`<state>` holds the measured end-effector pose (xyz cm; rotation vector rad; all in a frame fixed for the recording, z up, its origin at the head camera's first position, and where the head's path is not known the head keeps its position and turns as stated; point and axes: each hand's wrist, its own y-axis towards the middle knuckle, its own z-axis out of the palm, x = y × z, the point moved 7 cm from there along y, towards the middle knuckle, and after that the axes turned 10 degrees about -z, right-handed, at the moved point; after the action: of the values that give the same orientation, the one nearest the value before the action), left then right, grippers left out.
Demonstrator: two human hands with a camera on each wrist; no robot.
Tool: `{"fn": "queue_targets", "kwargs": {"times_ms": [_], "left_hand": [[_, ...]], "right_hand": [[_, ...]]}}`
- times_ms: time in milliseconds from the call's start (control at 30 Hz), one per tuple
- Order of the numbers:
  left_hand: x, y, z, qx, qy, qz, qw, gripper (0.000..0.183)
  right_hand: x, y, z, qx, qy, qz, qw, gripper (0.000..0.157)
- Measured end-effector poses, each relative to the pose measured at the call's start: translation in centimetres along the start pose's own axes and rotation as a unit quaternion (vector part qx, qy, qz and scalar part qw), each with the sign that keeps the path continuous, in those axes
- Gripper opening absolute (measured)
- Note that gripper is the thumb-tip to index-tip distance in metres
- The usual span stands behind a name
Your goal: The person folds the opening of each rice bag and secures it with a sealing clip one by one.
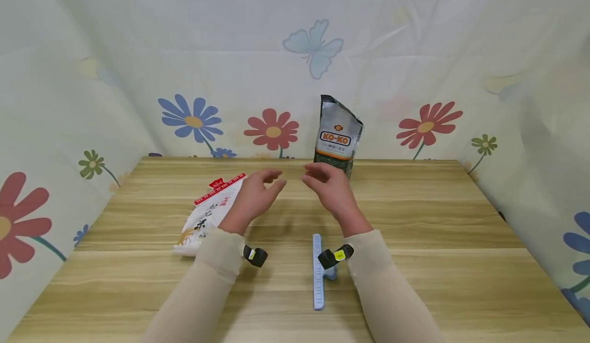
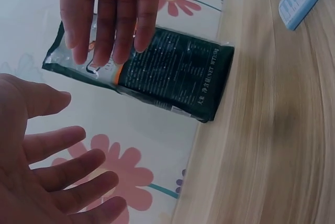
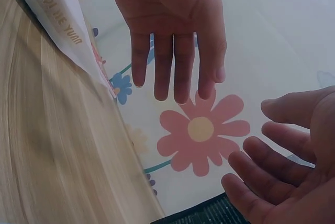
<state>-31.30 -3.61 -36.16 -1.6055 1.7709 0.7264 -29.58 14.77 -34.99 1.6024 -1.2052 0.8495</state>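
Note:
Both hands hover over the table, palms facing each other with a gap between. The left hand [image 1: 259,195] holds nothing, its fingers loosely extended. Just left of it lies a white rice bag [image 1: 207,217] with a red sealing clip [image 1: 220,189] along its top edge. My right hand [image 1: 333,189] is likewise free, fingers relaxed. Behind it stands a dark green and silver KO-KO rice bag [image 1: 338,133], its lower part partly hidden by that hand in the head view. Below the right wrist lies a light blue sealing clip [image 1: 318,276], partly covered by the wrist camera.
The wooden table [image 1: 438,261] reaches back to a white curtain [image 1: 230,66] printed with flowers and a butterfly. The KO-KO bag stands near the table's back edge, close to the curtain. A black wrist camera [image 1: 255,256] sits on the left cuff.

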Motion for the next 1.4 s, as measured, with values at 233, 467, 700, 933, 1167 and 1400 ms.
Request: {"fn": "queue_targets", "kwargs": {"times_ms": [233, 467, 700, 933, 1167, 1400], "left_hand": [[-0.7, 0.1, 0.3, -0.026, -0.018, 0.004, 0.9995, 0.045], [-1.5, 0.3, 1.0, -0.021, -0.059, 0.011, 0.998, 0.043], [-2.1, 0.5, 1.7, -0.015, -0.067, 0.019, 0.9975, 0.043], [-2.3, 1.0, 2.5, -0.011, -0.075, 0.026, 0.9968, 0.043], [-2.2, 1.5, 3.0, -0.009, -0.084, 0.032, 0.9959, 0.043], [-2.3, 1.9, 3.4, -0.004, -0.086, 0.038, 0.9956, 0.042]], "right_hand": [[-0.1, -0.1, -0.9, -0.034, 0.01, -0.01, 0.999, 0.031], [-0.5, 0.0, -1.9, -0.074, 0.021, -0.012, 0.997, 0.033], [-0.6, 0.0, -2.5, -0.097, 0.023, -0.02, 0.995, 0.034], [-0.9, -0.1, -3.1, -0.11, 0.03, -0.018, 0.993, 0.035], [-1.0, -0.1, -3.7, -0.125, 0.036, -0.011, 0.991, 0.035], [-1.4, 0.0, -4.3, -0.132, 0.028, 0.007, 0.991, 0.035]]}}
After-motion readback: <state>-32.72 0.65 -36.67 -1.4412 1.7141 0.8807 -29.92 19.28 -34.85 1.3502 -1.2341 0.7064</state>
